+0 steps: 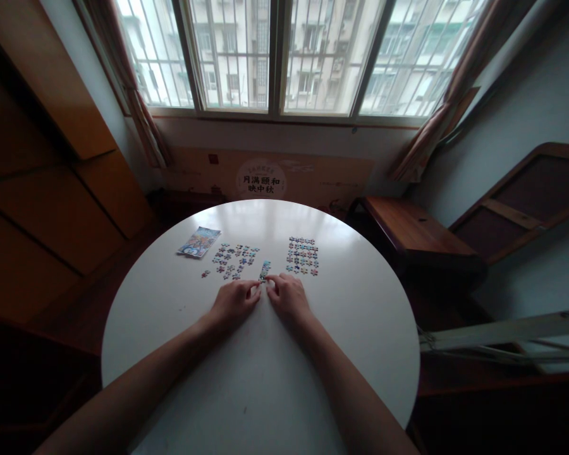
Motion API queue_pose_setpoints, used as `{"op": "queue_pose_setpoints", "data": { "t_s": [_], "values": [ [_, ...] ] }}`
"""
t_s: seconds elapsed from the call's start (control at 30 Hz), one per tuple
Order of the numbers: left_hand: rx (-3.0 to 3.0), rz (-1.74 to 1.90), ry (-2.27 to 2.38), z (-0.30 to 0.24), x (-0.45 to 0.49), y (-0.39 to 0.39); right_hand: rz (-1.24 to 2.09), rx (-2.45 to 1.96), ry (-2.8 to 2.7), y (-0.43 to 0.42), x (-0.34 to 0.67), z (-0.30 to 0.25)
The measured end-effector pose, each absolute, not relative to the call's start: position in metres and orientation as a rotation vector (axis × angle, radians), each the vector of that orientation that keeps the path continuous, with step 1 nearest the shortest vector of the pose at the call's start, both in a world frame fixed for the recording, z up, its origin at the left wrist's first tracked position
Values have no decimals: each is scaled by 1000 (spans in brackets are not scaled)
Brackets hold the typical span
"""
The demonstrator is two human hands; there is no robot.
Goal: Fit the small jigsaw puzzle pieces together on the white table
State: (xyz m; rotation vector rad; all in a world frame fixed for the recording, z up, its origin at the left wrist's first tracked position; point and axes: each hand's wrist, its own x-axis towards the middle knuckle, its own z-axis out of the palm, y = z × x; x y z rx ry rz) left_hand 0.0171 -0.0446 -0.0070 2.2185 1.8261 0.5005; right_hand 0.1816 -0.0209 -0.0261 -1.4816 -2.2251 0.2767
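Observation:
A short, narrow strip of joined jigsaw puzzle pieces [265, 268] lies on the white round table [260, 379], directly in front of me. At its lower end, my left hand [236, 299] reaches in from the left with thumb and fingers curled onto the edge. My right hand [287, 296] meets the same end from the right, its fingers bent and pressed against the strip. The fingertips partly cover the lowest pieces. Left of the strip lies a loose group of puzzle pieces [226, 254]. On the right, more puzzle pieces [303, 255] are laid out in rows.
A printed picture sheet [199, 242] rests at the table's back left, and a single puzzle piece [205, 273] sits apart from its group. Beyond the table stand a wooden bench [412, 224] at the right and a wooden cabinet [99, 196] at the left.

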Motion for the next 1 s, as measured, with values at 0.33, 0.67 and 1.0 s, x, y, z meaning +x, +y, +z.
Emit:
{"op": "queue_pose_setpoints", "data": {
  "t_s": [0.33, 0.67, 1.0],
  "values": [
    [2224, 508, 1811, -7, 17, -46, 280, -1503, -2243, -22, 181, -23],
    [2211, 485, 1811, -5, 18, -46, 277, -1534, -2262, -22, 179, -23],
    [2214, 472, 1830, -4, 18, -46, 283, -1504, -2247, -23, 181, -23]
  ]
}}
